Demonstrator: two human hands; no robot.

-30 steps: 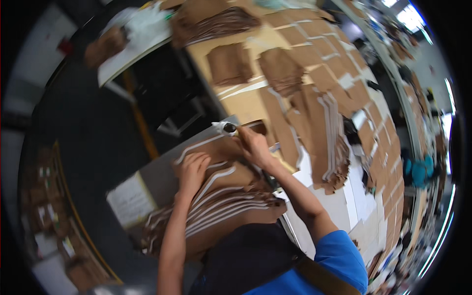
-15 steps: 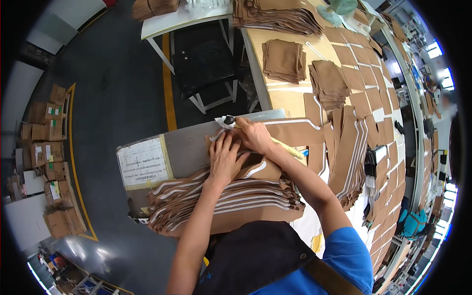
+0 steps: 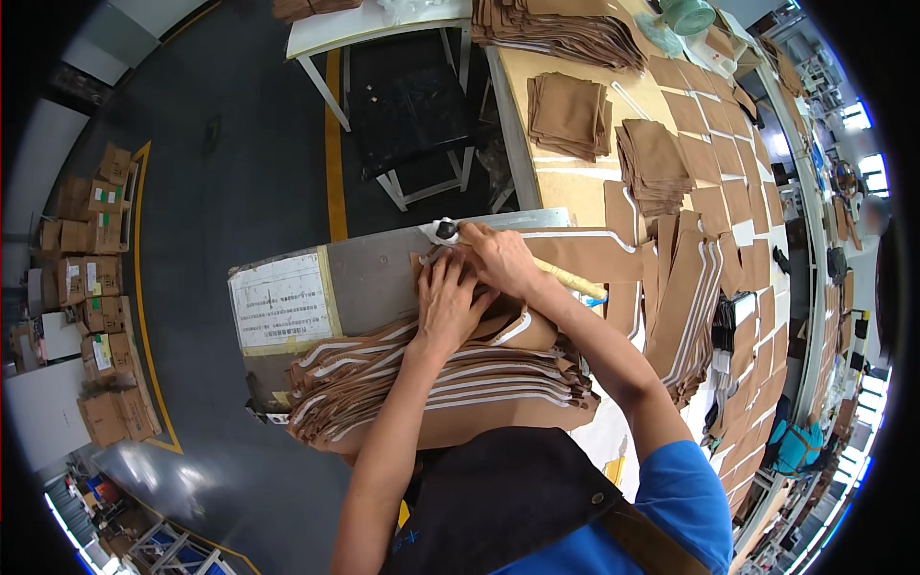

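My right hand (image 3: 498, 259) grips a tool with a long yellow-wrapped handle (image 3: 570, 278) and a black round end (image 3: 447, 230) in crumpled white material, over a grey board (image 3: 369, 287). My left hand (image 3: 450, 297) lies with fingers apart on brown pieces just below the tool’s end. A thick layered pile of brown pieces with white strips (image 3: 460, 387) covers the board’s near part, under my forearms. A long brown piece with a white edge (image 3: 556, 249) extends right from beside my right hand. A printed paper (image 3: 280, 302) is taped to the board’s left.
The cream table (image 3: 537, 196) at the right holds stacked brown squares (image 3: 565, 115) and rows of pieces (image 3: 724, 153). A white table (image 3: 374, 24) and black stool (image 3: 407, 120) stand beyond the board. Cardboard boxes (image 3: 105, 249) line the left, past dark floor (image 3: 211, 201).
My left hand has moved right and up, closer to the tool held in my right hand. The view swung and steadied, with little difference over the last half second.
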